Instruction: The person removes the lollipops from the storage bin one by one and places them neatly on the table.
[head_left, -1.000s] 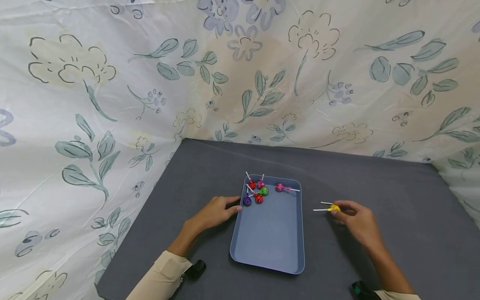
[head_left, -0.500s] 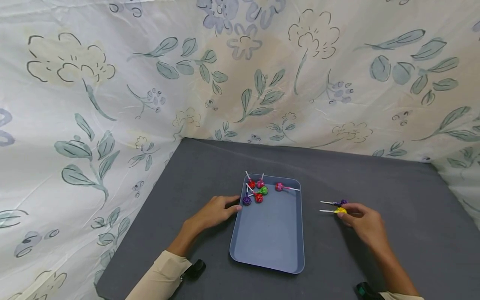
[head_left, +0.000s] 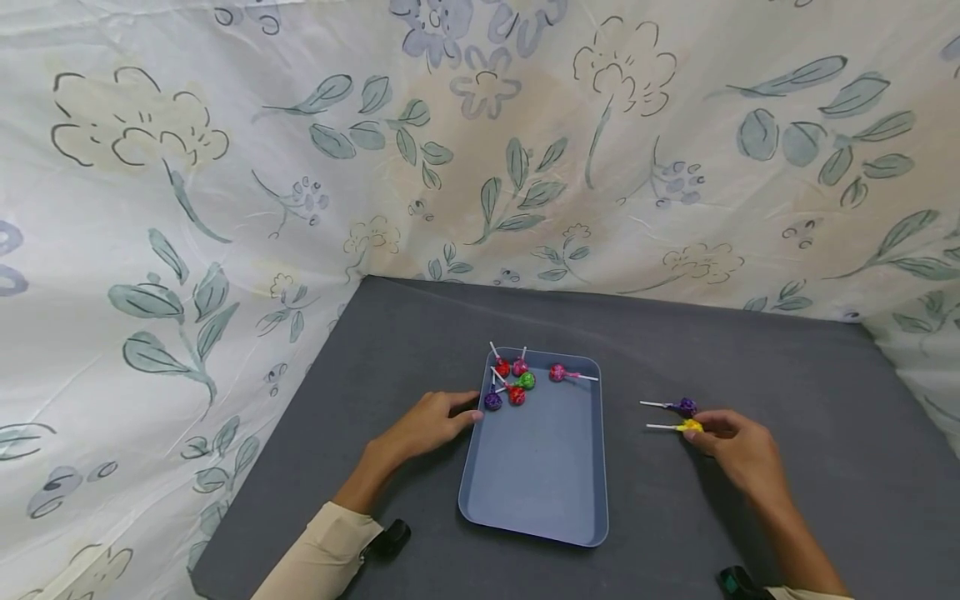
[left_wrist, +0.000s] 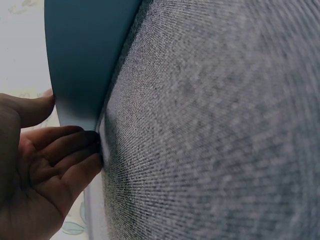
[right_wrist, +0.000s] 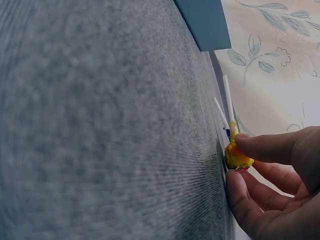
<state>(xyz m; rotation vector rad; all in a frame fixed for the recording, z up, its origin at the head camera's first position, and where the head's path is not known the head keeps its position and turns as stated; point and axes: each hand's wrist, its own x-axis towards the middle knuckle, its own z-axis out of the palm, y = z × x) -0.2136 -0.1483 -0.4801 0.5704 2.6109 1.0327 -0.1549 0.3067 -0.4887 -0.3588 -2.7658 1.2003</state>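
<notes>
A blue-grey tray [head_left: 532,467] stands on the dark table, with several lollipops in its far part: a purple lollipop [head_left: 492,402], a green lollipop [head_left: 527,381], red ones and pink ones. My left hand [head_left: 431,425] holds the tray's left side, thumb at the rim and fingers against the outer wall [left_wrist: 85,65]. To the right of the tray, my right hand [head_left: 742,446] pinches a yellow lollipop [right_wrist: 236,156] by its head, stick pointing left. Just beyond it lies another purple lollipop [head_left: 686,407], mostly hidden in the right wrist view.
The dark grey table [head_left: 825,400] extends around the tray on all sides. A floral cloth [head_left: 480,167] hangs along its back and left edges. One pink lollipop [head_left: 557,372] lies apart at the tray's far right, its stick toward the right wall.
My right hand has moved right and slightly nearer with the yellow lollipop. The purple lollipop has come into view beside it and now lies separate. My left hand and the tray stay put.
</notes>
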